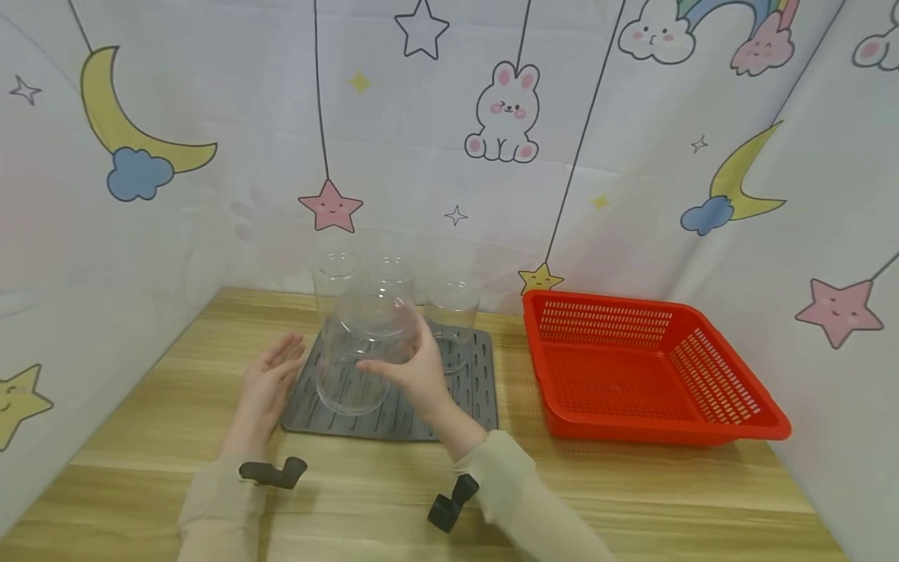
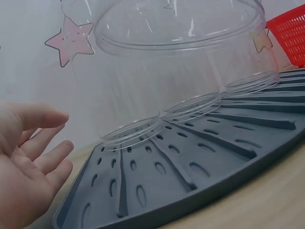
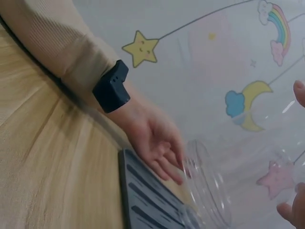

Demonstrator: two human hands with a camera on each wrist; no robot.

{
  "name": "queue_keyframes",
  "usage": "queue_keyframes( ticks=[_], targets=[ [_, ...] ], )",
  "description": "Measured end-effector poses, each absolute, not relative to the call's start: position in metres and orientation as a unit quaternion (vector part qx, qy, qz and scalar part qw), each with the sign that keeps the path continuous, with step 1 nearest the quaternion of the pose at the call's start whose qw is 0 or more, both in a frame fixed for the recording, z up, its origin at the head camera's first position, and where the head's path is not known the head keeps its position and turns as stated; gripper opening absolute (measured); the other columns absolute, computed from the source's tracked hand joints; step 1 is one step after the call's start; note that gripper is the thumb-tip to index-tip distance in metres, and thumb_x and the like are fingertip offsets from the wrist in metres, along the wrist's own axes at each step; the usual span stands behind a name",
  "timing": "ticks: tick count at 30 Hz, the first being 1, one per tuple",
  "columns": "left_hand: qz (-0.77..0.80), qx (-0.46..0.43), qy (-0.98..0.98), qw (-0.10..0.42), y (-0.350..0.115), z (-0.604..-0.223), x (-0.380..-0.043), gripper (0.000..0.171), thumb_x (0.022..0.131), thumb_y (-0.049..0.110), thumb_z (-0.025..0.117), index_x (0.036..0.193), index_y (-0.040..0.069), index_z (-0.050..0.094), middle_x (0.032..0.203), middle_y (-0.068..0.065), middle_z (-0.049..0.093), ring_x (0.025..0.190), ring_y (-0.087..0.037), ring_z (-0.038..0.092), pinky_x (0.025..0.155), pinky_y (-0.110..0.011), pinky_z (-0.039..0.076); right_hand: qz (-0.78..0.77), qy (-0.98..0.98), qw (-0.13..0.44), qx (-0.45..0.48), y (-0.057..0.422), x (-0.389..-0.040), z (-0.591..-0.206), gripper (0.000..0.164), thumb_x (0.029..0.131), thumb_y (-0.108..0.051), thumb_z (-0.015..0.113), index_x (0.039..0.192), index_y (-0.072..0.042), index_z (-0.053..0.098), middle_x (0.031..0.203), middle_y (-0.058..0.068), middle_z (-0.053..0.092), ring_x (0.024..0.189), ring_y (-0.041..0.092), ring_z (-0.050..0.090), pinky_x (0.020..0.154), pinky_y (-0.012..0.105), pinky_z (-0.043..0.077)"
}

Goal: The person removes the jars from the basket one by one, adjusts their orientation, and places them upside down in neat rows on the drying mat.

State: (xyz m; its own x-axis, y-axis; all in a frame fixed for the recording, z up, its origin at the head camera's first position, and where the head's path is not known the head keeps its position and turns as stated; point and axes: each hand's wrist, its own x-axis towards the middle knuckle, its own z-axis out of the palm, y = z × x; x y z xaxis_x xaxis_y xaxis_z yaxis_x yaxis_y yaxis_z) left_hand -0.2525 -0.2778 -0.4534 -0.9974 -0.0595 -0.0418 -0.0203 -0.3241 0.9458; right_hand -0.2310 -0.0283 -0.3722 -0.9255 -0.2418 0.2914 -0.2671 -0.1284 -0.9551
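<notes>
In the head view, my right hand (image 1: 420,373) grips a clear cylindrical container (image 1: 342,347), thumb across its near side and fingers toward the back. The left wrist view shows the lower rim of this container (image 2: 178,46) raised above the grey ridged mat (image 2: 186,191). My left hand (image 1: 265,386) is beside the mat's left edge, fingers extended and holding nothing. It appears apart from the container in the left wrist view. Three more clear containers stand at the back of the mat: one at left (image 1: 337,285), one in the middle (image 1: 393,273), one at right (image 1: 453,300).
A red slotted plastic basket (image 1: 653,429) sits to the right of the mat on the wooden table (image 1: 393,499). A white patterned curtain (image 1: 421,140) hangs behind and along both sides. Dark devices are strapped to both wrists.
</notes>
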Motion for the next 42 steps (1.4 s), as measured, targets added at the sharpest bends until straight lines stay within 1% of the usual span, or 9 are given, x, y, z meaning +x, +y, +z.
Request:
queue_keyframes(
  ticks=[3,11,17,22,28,32,35,38,42],
  targets=[
    [-0.809,0.042,-0.586,-0.001,-0.280,-0.455,-0.252,0.066,0.100,-0.003,0.045,0.156,0.003,0.011,0.162,-0.010,0.017,0.151,-0.026,0.015,0.122,-0.026,0.023,0.715,-0.674,0.010,0.186,-0.035,-0.233,-0.377,0.103,0.068,-0.017,0.090,0.153,-0.015,0.031,0.154,0.001,0.040,0.144,0.021,0.035,0.120,0.040,0.031],
    [-0.810,0.028,-0.585,-0.031,-0.283,-0.457,-0.251,0.067,0.100,-0.004,0.042,0.156,0.003,0.006,0.164,-0.015,0.007,0.152,-0.028,0.009,0.124,-0.030,0.017,0.678,-0.718,0.008,0.157,-0.051,-0.236,-0.384,0.100,0.068,-0.013,0.089,0.151,-0.017,0.033,0.153,0.003,0.041,0.141,0.023,0.039,0.117,0.041,0.036],
    [-0.796,0.020,-0.604,-0.035,-0.285,-0.462,-0.252,0.069,0.098,-0.008,0.042,0.155,0.000,0.005,0.163,-0.018,0.006,0.151,-0.031,0.009,0.118,-0.020,0.028,0.661,-0.733,-0.005,0.160,-0.057,-0.239,-0.392,0.103,0.069,-0.018,0.089,0.153,-0.018,0.029,0.156,0.002,0.036,0.145,0.023,0.033,0.118,0.040,0.033],
    [-0.784,0.020,-0.620,-0.036,-0.286,-0.464,-0.253,0.069,0.097,-0.008,0.044,0.155,-0.001,0.007,0.162,-0.020,0.006,0.151,-0.031,0.011,0.107,-0.010,0.038,0.650,-0.742,-0.011,0.162,-0.062,-0.242,-0.400,0.104,0.070,-0.022,0.089,0.154,-0.016,0.028,0.156,0.003,0.036,0.145,0.025,0.032,0.118,0.046,0.032],
    [-0.778,0.026,-0.627,-0.038,-0.285,-0.466,-0.252,0.068,0.098,-0.007,0.043,0.155,-0.002,0.004,0.163,-0.021,0.007,0.151,-0.034,0.012,0.100,-0.005,0.039,0.643,-0.748,-0.007,0.161,-0.069,-0.241,-0.401,0.103,0.069,-0.017,0.090,0.153,-0.017,0.030,0.155,0.004,0.038,0.144,0.026,0.034,0.118,0.049,0.031],
    [-0.776,0.030,-0.629,-0.039,-0.284,-0.466,-0.252,0.068,0.097,-0.011,0.038,0.154,-0.004,0.002,0.162,-0.022,0.005,0.151,-0.035,0.010,0.112,-0.014,0.034,0.635,-0.756,-0.007,0.161,-0.070,-0.243,-0.402,0.103,0.069,-0.020,0.090,0.153,-0.019,0.030,0.155,0.003,0.039,0.144,0.025,0.035,0.118,0.046,0.033],
    [-0.773,0.032,-0.632,-0.042,-0.283,-0.466,-0.252,0.069,0.095,-0.014,0.036,0.153,-0.005,0.001,0.162,-0.022,0.005,0.151,-0.035,0.010,0.120,-0.027,0.024,0.630,-0.760,-0.009,0.160,-0.070,-0.244,-0.402,0.103,0.069,-0.021,0.089,0.154,-0.019,0.029,0.155,0.002,0.039,0.144,0.024,0.035,0.117,0.046,0.034],
    [-0.767,0.036,-0.639,-0.046,-0.282,-0.467,-0.253,0.072,0.091,-0.018,0.035,0.153,-0.006,0.000,0.162,-0.024,0.003,0.151,-0.035,0.009,0.123,-0.035,0.016,0.622,-0.766,-0.008,0.163,-0.072,-0.245,-0.404,0.105,0.069,-0.021,0.090,0.154,-0.021,0.028,0.155,0.000,0.038,0.144,0.024,0.035,0.117,0.046,0.034],
    [-0.758,0.045,-0.650,-0.047,-0.282,-0.468,-0.253,0.076,0.087,-0.022,0.034,0.152,-0.007,-0.002,0.161,-0.026,0.000,0.150,-0.037,0.006,0.123,-0.040,0.013,0.611,-0.773,-0.007,0.173,-0.076,-0.244,-0.406,0.107,0.068,-0.020,0.091,0.154,-0.021,0.028,0.155,0.000,0.038,0.143,0.023,0.036,0.116,0.047,0.035]
  ],
)
